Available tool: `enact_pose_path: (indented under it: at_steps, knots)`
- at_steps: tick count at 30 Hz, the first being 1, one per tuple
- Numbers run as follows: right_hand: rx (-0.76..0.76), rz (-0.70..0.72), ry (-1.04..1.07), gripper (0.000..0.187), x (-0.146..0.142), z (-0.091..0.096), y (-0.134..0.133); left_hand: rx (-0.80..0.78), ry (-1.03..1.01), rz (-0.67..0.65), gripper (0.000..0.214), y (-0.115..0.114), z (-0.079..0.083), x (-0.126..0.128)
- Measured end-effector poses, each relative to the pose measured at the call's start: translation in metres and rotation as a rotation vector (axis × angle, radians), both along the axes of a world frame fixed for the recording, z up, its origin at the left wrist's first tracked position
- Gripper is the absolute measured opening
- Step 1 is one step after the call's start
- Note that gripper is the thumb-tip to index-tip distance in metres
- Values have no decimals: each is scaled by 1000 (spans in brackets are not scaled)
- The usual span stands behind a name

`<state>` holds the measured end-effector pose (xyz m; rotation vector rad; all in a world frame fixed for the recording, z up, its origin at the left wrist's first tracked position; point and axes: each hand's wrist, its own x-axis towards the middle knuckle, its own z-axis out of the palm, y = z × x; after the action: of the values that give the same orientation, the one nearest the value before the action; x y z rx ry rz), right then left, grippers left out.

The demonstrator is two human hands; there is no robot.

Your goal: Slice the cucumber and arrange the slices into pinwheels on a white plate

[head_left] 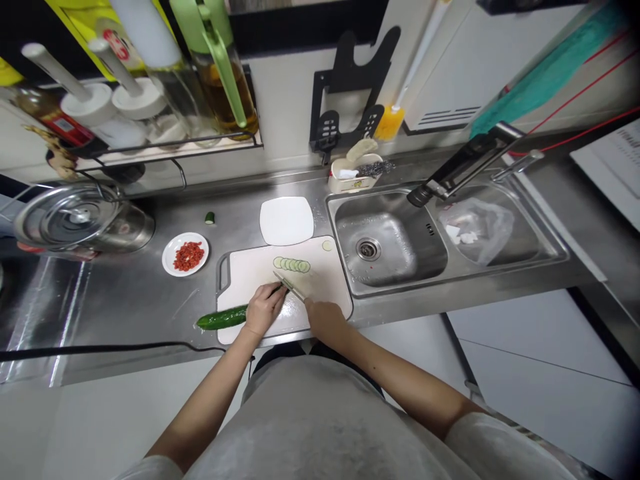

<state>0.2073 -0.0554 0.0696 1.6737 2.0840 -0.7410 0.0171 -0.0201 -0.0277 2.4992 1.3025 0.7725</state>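
A long green cucumber lies slantwise over the left part of the white cutting board, its far end sticking out past the board's edge. My left hand is closed over the cucumber near its cut end. In my right hand is a knife, gripped by the handle, its blade at the cucumber's end close to my left fingertips. Beyond the blade, several thin cucumber slices overlap in a row. One lone slice sits at the board's far right corner.
Behind the board is a white square plate. To the left stand a small plate of chopped red pieces, a cucumber stub and a lidded steel pot. On the right is a double sink with a faucet.
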Motion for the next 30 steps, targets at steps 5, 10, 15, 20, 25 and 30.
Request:
enact_pose_path:
  at_steps: [5,10,15,20,25,30]
  knots:
    - [-15,24,14,25,1,-3,2,-6,-8,5,25,0,0,1]
    - [-2,0,35,27,-1,-8,2,-12,0,11,25,-1,1,1]
    - [38,-4,65,25,-2,-12,2,0,2,2,24,-2,-1,1]
    - [55,-16,66,23,-4,-17,3,-1,4,-2,24,-1,-4,1]
    - [34,-16,67,24,-5,-17,4,5,-2,3,25,-2,-4,1]
    - [12,-34,67,27,-6,-20,6,11,-1,7,26,-2,-4,1]
